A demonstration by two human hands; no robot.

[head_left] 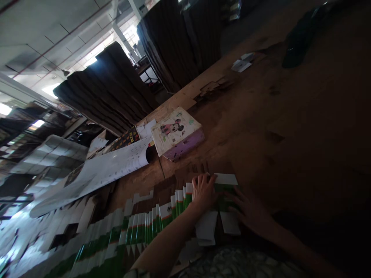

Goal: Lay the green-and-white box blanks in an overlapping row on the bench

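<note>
A flattened green-and-white carton (pixel 227 178), its white flaps hanging toward me, lies at the right end of a long row of similar cartons (pixel 149 227). My left hand (pixel 204 191) is closed, its fingers bent over the carton's upper left part beside the row. Spread fingers of my right hand (pixel 251 210) rest against the carton's right side, in deep shadow. The row's cartons lean on one another, overlapping, and run off to the lower left. The carton's part beneath my left palm is hidden.
Beyond my hands a box with a cartoon mouse (pixel 176 129) sits on the brown work table (pixel 243 127). A curled white sheet (pixel 113 166) lies to its left. A small folded white piece (pixel 243 62) is farther back. Tall dark stacks (pixel 107 88) stand behind the table.
</note>
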